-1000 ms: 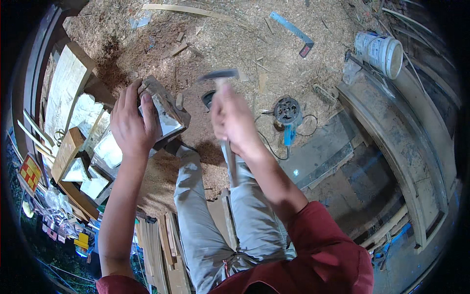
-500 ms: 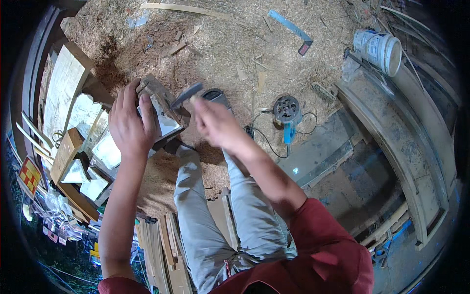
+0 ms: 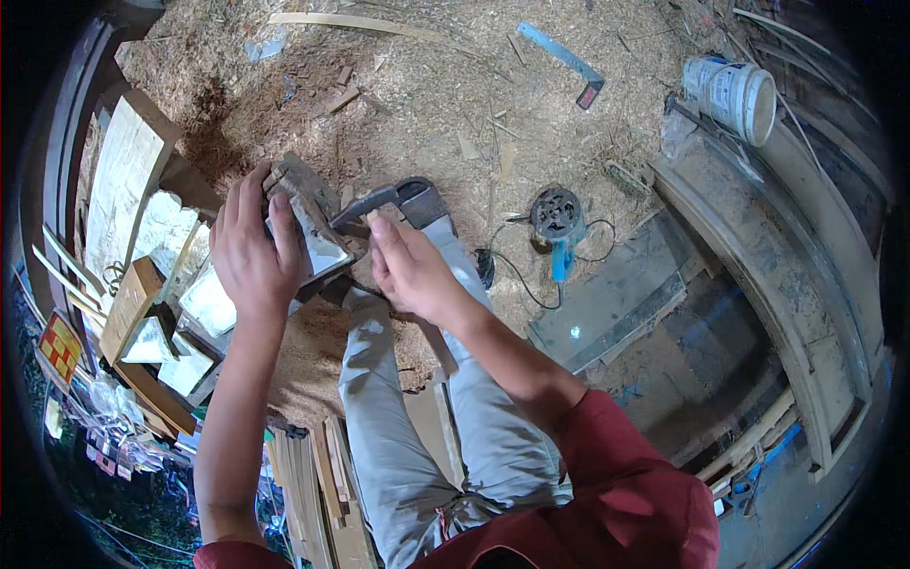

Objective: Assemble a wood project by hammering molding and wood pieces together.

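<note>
— Wood block (image 3: 308, 223), is that what's being worked on?

— Yes. It sits up in front of the knees, above the sawdust floor (image 3: 417, 85), tilted, with a pale shiny face turned toward the person.

— Who's got hold of it?

— The left hand (image 3: 251, 256). Fingers wrap over its top edge, thumb along the near side, a full grip.

— And the other hand?

— The right hand (image 3: 412, 270) is closed around the handle of a hammer (image 3: 365, 207). The dark head is right at the block's right edge; I can't tell whether it's touching.

— What's under all that?

— Grey trouser legs (image 3: 379, 417) stretched out, one shoe (image 3: 422, 201) showing just past the hammer.

— Anything else lying about?

— A round grinder (image 3: 557, 216) with a blue grip and a dark cord, to the right of the shoe. Farther off, a white bucket (image 3: 735, 95) on its side by a curved wooden frame (image 3: 787, 284). A blue bar (image 3: 564, 57) lies at the top, well apart from the hands.

— And on the left?

— Small framed mirror pieces (image 3: 185, 284) stacked near the left hand, and wood strips (image 3: 318, 484) beside the left leg.
</note>
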Motion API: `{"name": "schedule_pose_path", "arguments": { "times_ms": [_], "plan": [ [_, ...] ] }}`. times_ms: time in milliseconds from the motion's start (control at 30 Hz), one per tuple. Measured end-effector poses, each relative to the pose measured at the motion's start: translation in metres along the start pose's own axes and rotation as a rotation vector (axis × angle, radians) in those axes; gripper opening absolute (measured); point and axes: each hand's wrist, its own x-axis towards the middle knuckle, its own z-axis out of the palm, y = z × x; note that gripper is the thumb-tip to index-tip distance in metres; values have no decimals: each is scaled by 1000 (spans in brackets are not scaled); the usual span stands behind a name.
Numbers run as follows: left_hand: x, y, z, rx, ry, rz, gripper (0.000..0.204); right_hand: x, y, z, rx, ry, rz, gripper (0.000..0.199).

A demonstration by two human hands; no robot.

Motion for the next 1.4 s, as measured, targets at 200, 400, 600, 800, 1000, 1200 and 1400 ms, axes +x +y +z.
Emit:
{"name": "schedule_pose_path", "arguments": {
  "times_ms": [200,400,600,800,1000,1200,1400],
  "plan": [
    [9,12,9,-52,93,89,34,35,45,-51,40,144,-457,54],
    [2,-1,-1,-29,3,0,40,2,-19,-41,243,-15,-54,56],
    [-3,-4,0,-21,28,6,38,-4,-7,-8,118,-54,198,61],
    [-2,-5,2,-41,81,-1,33,-28,-22,11,225,249,-393,31],
    [-8,-8,1,-61,142,-25,34,-51,-4,25,-23,181,-318,28],
    [-10,-12,4,-96,303,-43,30,-66,-10,25,-72,99,-301,34],
    [-10,-17,10,31,311,-29,31,-77,-21,40,-32,89,-274,35]
  ]
}}
